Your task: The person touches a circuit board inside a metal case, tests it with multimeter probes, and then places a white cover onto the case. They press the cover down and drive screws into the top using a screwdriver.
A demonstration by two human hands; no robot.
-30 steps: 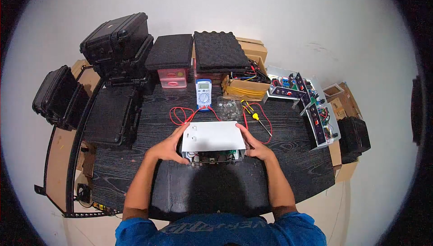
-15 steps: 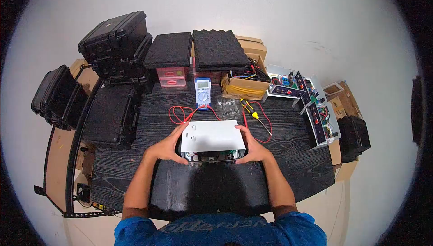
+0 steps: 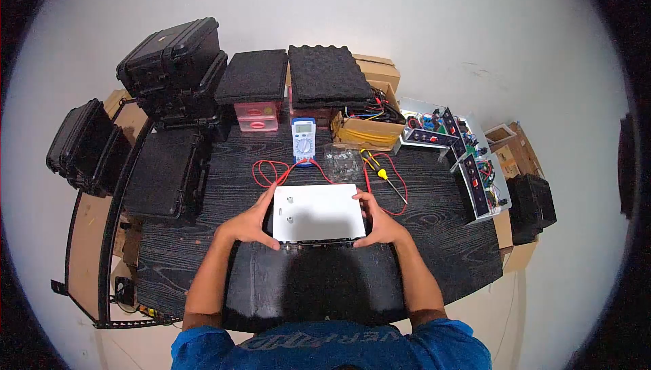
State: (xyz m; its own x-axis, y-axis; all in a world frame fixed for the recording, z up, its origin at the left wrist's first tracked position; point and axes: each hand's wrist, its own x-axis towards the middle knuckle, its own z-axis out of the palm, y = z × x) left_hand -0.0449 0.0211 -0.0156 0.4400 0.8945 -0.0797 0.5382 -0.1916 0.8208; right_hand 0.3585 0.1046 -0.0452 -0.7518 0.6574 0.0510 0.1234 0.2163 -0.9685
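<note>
A white metal enclosure (image 3: 319,214) lies near the front edge of the dark table, its plain face up with two small fittings at the left. My left hand (image 3: 254,223) grips its left side, thumb at the front corner. Around the right side is my right hand (image 3: 378,222), with its thumb at the front right corner. A dark strip shows along the near edge; the inside is hidden. Behind the enclosure are a blue and white multimeter (image 3: 304,141) with red leads, a clear bag of small parts (image 3: 343,163) and a yellow and black screwdriver (image 3: 384,174).
Opened white units with circuit boards (image 3: 483,183) stand at the right. Black hard cases (image 3: 166,173) are stacked at the left. At the back are foam sheets (image 3: 329,75), pink drawers (image 3: 258,117) and a cardboard box of cables (image 3: 369,129).
The enclosure's white top has tilted down toward me, so the green board and wiring seen at its front are now covered. Both hands stay on its sides; the right thumb has moved to the front corner.
</note>
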